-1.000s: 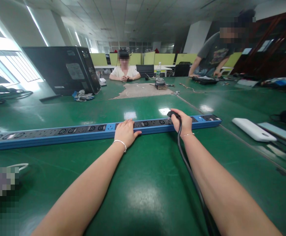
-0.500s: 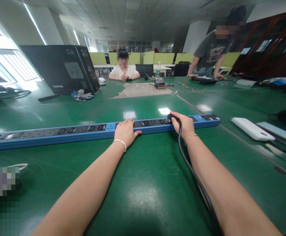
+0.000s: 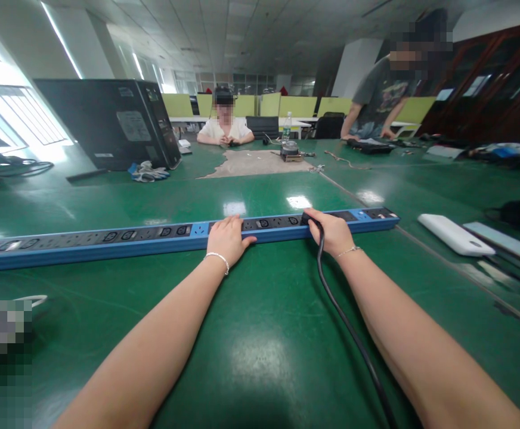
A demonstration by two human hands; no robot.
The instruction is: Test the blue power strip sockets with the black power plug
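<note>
A long blue power strip (image 3: 175,244) with a row of black sockets lies across the green table. Over its middle rests my left hand (image 3: 228,237), fingers laid on the top face and thumb out along the front edge. To the right, my right hand (image 3: 331,231) grips a black plug (image 3: 306,218) down at the strip's sockets; whether it sits fully in one is hidden by the fingers. From the plug a black cable (image 3: 344,319) runs down toward the bottom edge of the view.
A black computer case (image 3: 112,125) and gloves (image 3: 149,172) stand back left. A white power bank (image 3: 454,235) lies right. Two people (image 3: 225,128) are across the table, one seated and one standing. A bottle (image 3: 287,127) stands far back.
My right hand and the plug have moved slightly left and down onto the strip, and the cable has swung left. My left hand stays in place on the strip.
</note>
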